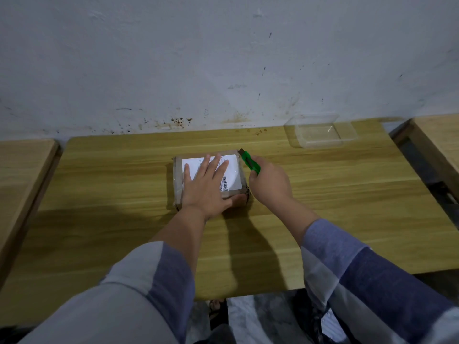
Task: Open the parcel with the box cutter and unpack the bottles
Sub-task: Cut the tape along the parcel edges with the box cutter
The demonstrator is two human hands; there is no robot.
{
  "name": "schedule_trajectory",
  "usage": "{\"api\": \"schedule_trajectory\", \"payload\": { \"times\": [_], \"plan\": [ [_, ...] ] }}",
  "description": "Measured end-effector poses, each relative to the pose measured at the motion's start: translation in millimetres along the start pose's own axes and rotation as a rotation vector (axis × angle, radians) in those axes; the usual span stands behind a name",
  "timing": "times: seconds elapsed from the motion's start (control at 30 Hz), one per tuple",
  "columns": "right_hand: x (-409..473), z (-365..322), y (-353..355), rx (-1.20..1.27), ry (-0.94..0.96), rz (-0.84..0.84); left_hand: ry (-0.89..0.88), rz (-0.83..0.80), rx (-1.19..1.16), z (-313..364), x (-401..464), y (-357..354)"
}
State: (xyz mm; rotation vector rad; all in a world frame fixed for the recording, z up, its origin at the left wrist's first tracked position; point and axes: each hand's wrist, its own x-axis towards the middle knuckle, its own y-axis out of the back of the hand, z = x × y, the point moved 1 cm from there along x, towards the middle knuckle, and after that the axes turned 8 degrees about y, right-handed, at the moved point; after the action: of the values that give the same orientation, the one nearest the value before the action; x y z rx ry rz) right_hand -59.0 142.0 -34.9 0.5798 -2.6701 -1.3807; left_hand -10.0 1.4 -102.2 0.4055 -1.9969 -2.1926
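On the middle of the wooden table (124,219) sits the parcel (178,180), a brown cardboard box wrapped in tape, with a white shipping label (234,173) across its top, and both hands are on the job. Left hand (206,184) lies flat on top of the box, fingers straight and spread across the label, thumb hooked down over the near right corner, pinning the package to the table. Right hand (269,181) is just beside the box's right edge, fingers curled tight around the green box cutter (250,163), and the tool's dark tip points away from the person, up by the far right corner of the parcel. Whether the tip actually touches the cardboard, I cannot tell from this angle. Box is sealed, flaps down, no bottles showing. Over at the far right of the table, well apart from the action, a clear plastic container (320,131) stands near the stained white wall (223,58). Blue and grey sleeves (360,274) cover both forearms.
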Motion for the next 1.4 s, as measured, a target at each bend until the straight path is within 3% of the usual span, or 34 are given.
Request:
{"api": "schedule_trajectory", "payload": {
  "times": [0.5,1.4],
  "plan": [
    [0.9,-14.0,18.3,-0.015,-0.004,-0.125,-0.008,-0.009,0.024,-0.1,-0.1,1.6],
    [-32.8,7.9,16.4,0.218,-0.112,-0.084,0.008,-0.017,0.033,2.5,-1.1,2.3]
  ]
}}
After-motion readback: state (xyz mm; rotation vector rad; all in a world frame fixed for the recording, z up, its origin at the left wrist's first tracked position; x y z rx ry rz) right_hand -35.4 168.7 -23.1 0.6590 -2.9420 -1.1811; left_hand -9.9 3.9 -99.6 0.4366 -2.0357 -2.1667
